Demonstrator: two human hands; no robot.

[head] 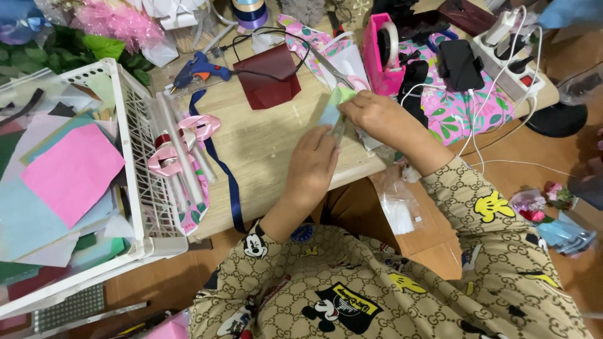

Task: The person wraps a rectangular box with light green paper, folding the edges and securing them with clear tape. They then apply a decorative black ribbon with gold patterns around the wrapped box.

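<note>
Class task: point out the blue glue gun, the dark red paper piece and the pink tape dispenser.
blue glue gun [200,68], head view, on its body.
dark red paper piece [270,78], head view, its middle.
pink tape dispenser [379,59], head view, its side wall.

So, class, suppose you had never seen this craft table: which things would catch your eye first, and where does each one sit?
At the centre, the left hand and right hand together hold a small pale green and blue folded paper piece over the light wooden tabletop. At far left, a white plastic lattice basket holds a bright pink paper sheet among other coloured sheets. A blue glue gun with an orange trigger lies near the table's back edge.
</note>
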